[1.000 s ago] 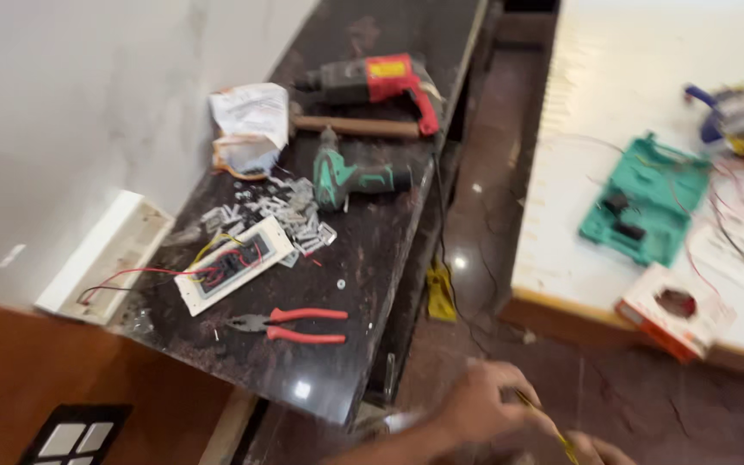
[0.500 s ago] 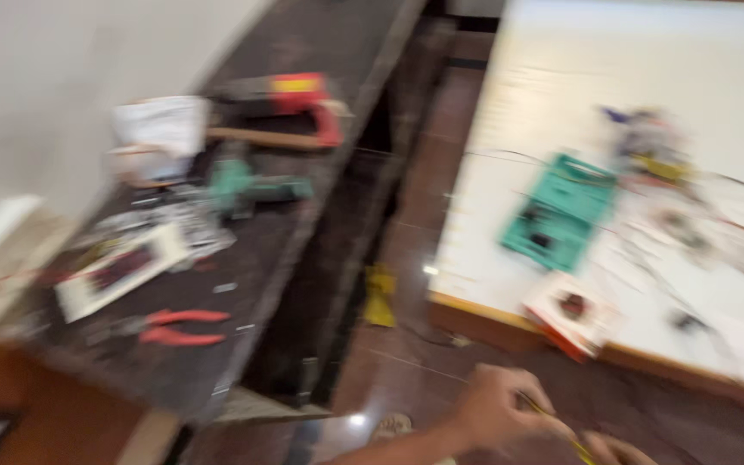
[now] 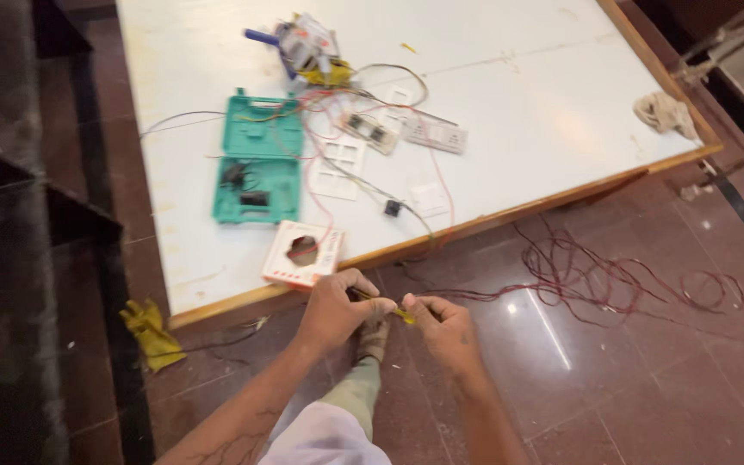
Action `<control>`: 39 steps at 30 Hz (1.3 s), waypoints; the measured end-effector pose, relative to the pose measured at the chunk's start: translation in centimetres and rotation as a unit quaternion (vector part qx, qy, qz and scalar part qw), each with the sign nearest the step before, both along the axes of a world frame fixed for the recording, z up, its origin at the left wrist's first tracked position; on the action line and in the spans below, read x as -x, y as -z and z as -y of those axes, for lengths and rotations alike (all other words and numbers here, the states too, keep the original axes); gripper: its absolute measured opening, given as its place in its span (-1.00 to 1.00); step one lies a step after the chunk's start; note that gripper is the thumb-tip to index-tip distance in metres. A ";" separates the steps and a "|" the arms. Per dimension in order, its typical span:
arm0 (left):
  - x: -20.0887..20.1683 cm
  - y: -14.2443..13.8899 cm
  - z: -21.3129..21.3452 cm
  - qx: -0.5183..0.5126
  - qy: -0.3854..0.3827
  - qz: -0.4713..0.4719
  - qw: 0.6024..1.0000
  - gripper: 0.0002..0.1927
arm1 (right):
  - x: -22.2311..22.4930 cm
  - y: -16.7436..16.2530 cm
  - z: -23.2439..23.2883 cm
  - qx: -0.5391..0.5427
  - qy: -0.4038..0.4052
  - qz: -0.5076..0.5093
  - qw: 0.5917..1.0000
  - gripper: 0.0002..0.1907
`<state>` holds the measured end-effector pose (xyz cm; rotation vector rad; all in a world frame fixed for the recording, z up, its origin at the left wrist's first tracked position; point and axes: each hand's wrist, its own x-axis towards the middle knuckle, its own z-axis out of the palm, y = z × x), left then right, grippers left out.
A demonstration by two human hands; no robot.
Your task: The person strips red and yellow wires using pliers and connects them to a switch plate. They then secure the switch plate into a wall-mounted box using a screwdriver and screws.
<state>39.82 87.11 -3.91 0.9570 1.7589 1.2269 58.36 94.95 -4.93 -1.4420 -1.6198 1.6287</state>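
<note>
Both hands meet low over the tiled floor, just near of the white board's (image 3: 510, 112) wooden edge. The left hand (image 3: 335, 308) and right hand (image 3: 443, 330) each pinch an end of a small yellow piece (image 3: 403, 315), fingers closed on it. Red wires (image 3: 613, 280) sprawl on the floor to the right; an open green case (image 3: 258, 159) lies farther off on the board

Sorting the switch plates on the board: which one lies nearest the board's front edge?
The small white plate beside the black connector; the other plates lie farther back.
</note>
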 end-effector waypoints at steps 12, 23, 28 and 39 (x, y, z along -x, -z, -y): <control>-9.4 7.9 -25.4 0.076 -0.123 0.264 0.954 -0.49 | -7.8 7.1 -21.2 0.016 -0.003 -0.039 0.999 -0.69; -11.8 19.9 -45.6 0.223 -0.165 0.270 0.922 -0.69 | -6.1 17.3 -46.0 0.129 -0.164 0.058 0.976 -0.62; -11.3 23.5 -52.7 0.292 -0.046 -0.024 0.955 -0.73 | -4.1 22.3 -55.5 -0.033 -0.217 0.266 0.939 -0.71; -10.3 31.0 -60.3 0.401 0.135 -0.233 0.876 -0.85 | 1.1 28.0 -60.3 0.056 -0.306 0.438 0.843 -0.57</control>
